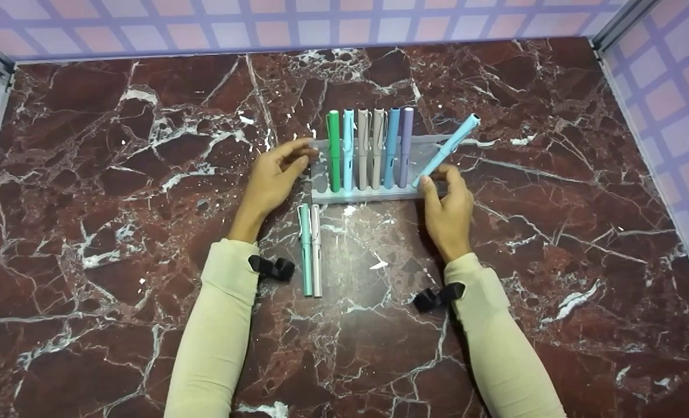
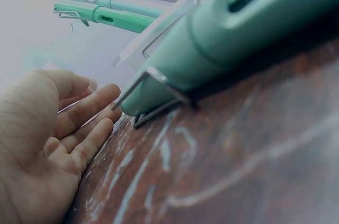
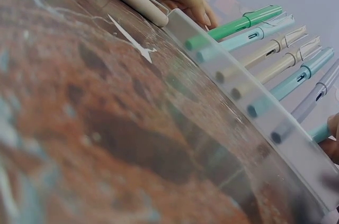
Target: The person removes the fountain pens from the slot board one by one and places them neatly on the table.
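In the head view, a clear pen stand holds a row of upright capped pens: a green pen, a light blue one, two taupe ones, a blue one and a purple pen. My right hand pinches a second light blue pen near its lower end, at the stand's right end. That pen leans to the right, its lower tip by the stand's base. My left hand is at the stand's left edge, fingers loosely extended and fingertips at the panel; whether they grip it is unclear.
A mint green pen and a pale beige pen lie side by side in front of the stand's left end. The tabletop is dark red marbled. Checked panels border the table at the back and sides.
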A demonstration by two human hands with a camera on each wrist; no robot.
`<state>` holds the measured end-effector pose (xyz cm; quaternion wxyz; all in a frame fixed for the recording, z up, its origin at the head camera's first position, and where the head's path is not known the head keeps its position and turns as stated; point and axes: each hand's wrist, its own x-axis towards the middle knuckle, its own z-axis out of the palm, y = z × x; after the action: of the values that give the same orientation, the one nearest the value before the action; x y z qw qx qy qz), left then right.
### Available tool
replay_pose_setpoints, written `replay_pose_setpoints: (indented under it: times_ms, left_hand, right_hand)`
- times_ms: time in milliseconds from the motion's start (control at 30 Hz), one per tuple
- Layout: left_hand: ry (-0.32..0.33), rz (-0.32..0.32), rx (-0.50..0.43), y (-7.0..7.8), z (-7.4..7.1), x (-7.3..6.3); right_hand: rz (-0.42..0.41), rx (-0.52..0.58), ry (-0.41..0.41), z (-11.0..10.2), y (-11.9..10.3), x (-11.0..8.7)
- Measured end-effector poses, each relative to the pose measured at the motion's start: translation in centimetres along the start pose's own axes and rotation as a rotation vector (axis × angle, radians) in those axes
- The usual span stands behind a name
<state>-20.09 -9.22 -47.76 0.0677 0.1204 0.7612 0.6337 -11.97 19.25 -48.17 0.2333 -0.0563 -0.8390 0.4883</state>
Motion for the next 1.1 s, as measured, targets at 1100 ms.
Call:
replay_pose_setpoints:
  times_ms: [1100]
  left_hand:
    - [-0.001, -0.037, 0.037, 0.09, -0.04, 0.02]
  right_hand:
    - [0.038, 0.058, 0.073, -0.04, -0.21, -0.21]
